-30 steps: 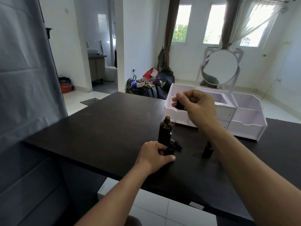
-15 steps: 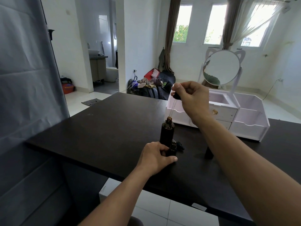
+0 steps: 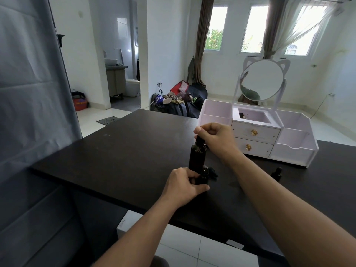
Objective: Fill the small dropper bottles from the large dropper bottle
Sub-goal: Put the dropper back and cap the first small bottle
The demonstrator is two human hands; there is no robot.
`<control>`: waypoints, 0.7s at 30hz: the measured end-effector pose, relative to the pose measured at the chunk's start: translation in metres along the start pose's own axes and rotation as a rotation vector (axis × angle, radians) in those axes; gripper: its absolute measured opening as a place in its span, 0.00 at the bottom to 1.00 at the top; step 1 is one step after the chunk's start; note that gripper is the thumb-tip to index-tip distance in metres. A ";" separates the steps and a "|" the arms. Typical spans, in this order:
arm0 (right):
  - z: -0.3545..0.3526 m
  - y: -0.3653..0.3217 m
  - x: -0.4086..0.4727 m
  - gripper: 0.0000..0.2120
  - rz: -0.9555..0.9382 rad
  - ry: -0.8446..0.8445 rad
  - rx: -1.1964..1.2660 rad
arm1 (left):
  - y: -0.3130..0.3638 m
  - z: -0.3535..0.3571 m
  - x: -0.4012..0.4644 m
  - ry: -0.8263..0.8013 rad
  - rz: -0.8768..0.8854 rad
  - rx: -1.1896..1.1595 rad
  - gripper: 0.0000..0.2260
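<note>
right hand (image 3: 215, 139), frame centre: pinches dropper cap (image 3: 200, 140) atop large bottle (image 3: 197, 158). left hand (image 3: 184, 185) below: grips small bottle (image 3: 203, 177). another small bottle (image 3: 277, 173) right; white organizer (image 3: 292, 149) behind.

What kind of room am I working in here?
Most likely a bedroom or living room at home: a white vanity organiser with a cat-ear mirror on the dark table, bags and clothes on the floor, a bathroom through the doorway.
</note>
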State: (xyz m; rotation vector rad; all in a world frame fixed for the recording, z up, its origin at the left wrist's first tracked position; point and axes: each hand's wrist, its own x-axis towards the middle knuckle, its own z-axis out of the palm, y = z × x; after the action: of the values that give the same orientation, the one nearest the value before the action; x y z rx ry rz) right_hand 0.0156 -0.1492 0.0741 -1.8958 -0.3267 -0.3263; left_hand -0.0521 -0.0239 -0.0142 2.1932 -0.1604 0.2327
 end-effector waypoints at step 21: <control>-0.018 0.046 -0.045 0.09 0.186 -0.102 -0.501 | 0.000 -0.001 -0.001 0.018 0.060 0.063 0.14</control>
State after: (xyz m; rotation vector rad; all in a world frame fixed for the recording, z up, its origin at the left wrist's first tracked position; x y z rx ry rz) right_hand -0.0097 -0.1839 0.0236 -2.4218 -0.1396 -0.1964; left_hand -0.0526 -0.0230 -0.0143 2.2501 -0.2112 0.2942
